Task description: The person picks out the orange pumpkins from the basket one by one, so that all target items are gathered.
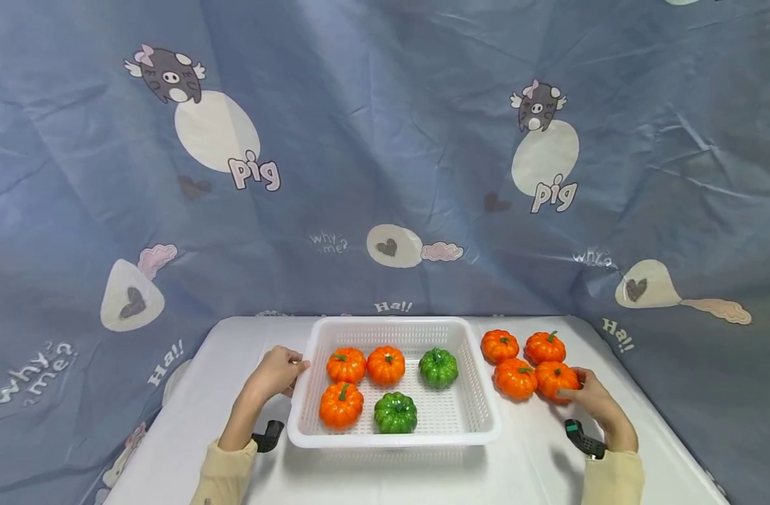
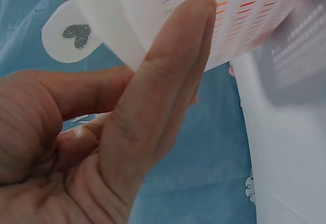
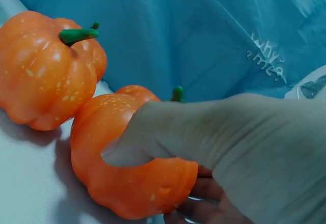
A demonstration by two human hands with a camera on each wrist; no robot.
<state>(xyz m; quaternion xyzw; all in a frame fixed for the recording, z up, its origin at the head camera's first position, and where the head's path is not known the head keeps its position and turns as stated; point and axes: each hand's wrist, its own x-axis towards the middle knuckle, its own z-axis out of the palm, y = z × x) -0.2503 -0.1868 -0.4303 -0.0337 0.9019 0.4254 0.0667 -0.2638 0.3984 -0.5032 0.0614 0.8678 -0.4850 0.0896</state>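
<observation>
A white plastic basket [image 1: 394, 440] with slotted walls holds orange pumpkins [image 1: 341, 405] on its left and green pumpkins [image 1: 395, 412] toward the middle and right. At its left rim, my left hand [image 1: 280, 373] holds the edge; one finger [image 2: 163, 66] lies along the outer wall in the left wrist view. To the right of the basket, my right hand [image 1: 593, 394] grips the nearest right orange pumpkin [image 1: 554, 379] of a small group. The thumb [image 3: 147, 137] lies across its front, with other fingers partly hidden at its far side.
Beside the gripped one, more orange pumpkins [image 1: 515, 379] sit close together on the white table [image 1: 524, 463]. A blue patterned cloth [image 1: 385, 161] hangs behind the table and drapes along its sides.
</observation>
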